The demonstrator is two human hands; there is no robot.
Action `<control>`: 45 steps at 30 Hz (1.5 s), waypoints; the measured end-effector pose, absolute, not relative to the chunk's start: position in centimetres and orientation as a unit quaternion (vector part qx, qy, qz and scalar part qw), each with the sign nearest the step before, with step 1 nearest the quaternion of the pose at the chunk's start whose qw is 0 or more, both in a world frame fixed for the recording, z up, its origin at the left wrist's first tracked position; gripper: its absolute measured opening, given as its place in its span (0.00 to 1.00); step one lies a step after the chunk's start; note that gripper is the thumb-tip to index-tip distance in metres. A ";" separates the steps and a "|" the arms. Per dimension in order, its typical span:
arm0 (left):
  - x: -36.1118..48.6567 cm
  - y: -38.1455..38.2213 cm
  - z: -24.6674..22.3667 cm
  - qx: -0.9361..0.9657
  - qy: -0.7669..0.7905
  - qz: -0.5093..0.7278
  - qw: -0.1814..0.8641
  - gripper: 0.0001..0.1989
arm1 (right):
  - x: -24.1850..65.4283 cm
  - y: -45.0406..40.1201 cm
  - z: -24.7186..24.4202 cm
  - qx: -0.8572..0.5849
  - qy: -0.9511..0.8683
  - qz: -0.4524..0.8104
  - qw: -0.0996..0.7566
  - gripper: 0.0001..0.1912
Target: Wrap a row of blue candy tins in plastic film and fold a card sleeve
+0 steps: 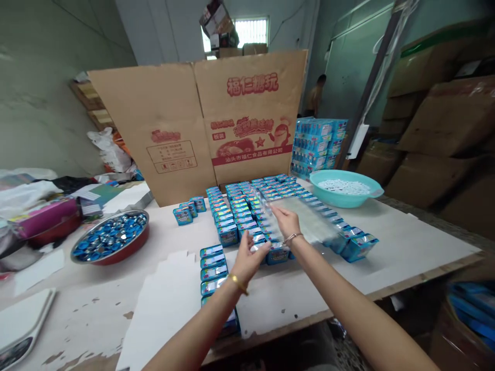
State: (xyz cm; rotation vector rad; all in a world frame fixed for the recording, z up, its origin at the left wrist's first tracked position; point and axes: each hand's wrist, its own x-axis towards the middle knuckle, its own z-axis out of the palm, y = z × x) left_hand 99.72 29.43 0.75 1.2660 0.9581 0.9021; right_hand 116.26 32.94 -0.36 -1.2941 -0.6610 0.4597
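My right hand (288, 222), with a bracelet at the wrist, is closed on the near-left part of a clear plastic bag (315, 220). The bag lies flat and slightly blurred over rows of small blue boxes (228, 234). Left of it, my left hand (247, 260) is raised just above the near boxes, thumb and fingers apart, with nothing seen in it. Below its wrist, a short column of the same boxes (213, 273) runs toward the table's front edge. Part of the rows is hidden under the bag and hands.
A steel bowl (143, 242) of blue and silver pieces stands left. A turquoise basin (342, 203) of white pieces is at right. A cardboard sheet (174, 118) stands behind, near stacked blue packs (317, 144). A scale (27, 314) lies front left; a person (317, 98) is far back.
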 end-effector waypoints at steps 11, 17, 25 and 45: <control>101.9 31.5 4.7 0.565 0.349 0.431 0.611 0.24 | 112.0 23.4 -0.4 -0.573 -0.414 0.231 0.668 0.40; 100.7 31.0 6.9 0.706 0.334 0.403 0.476 0.28 | 110.0 20.0 0.6 -0.512 -0.531 0.292 0.609 0.18; 98.9 27.8 9.4 0.860 0.320 0.311 0.248 0.27 | 109.9 18.2 1.6 -0.491 -0.520 0.313 0.625 0.21; 104.9 28.6 16.2 0.746 0.154 0.417 0.495 0.13 | 116.8 12.2 15.3 -0.614 -0.511 -0.435 0.416 0.12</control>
